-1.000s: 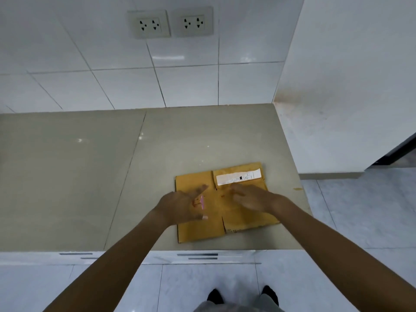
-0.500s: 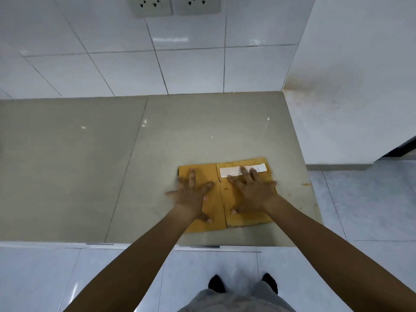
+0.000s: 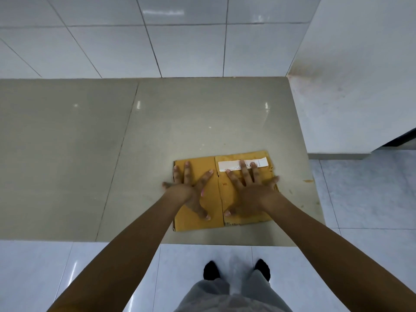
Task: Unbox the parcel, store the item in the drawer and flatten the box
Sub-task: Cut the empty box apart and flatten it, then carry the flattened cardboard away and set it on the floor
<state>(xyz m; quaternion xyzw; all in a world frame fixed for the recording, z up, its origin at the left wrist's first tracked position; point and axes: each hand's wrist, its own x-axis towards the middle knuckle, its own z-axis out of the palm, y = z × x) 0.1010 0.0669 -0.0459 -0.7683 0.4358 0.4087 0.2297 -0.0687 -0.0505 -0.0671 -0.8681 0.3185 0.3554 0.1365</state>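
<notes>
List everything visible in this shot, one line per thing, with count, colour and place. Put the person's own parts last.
flattened cardboard box: one, yellow-brown, lying flat on the counter near its front right corner
label: one, white strip with dark print, on the far right part of the box, partly under fingertips
counter: one, grey-beige glossy slabs, across the middle of the view
wall tiles: many, white, behind the counter
side wall: one, white with faint stains, to the right of the counter
floor: pale glossy tiles, right of and below the counter
shoes: two, black, on the floor at the bottom
trousers: grey, bottom edge
left hand: one, fingers spread, flat on the box's left half
right hand: one, fingers spread, flat on the box's right half
</notes>
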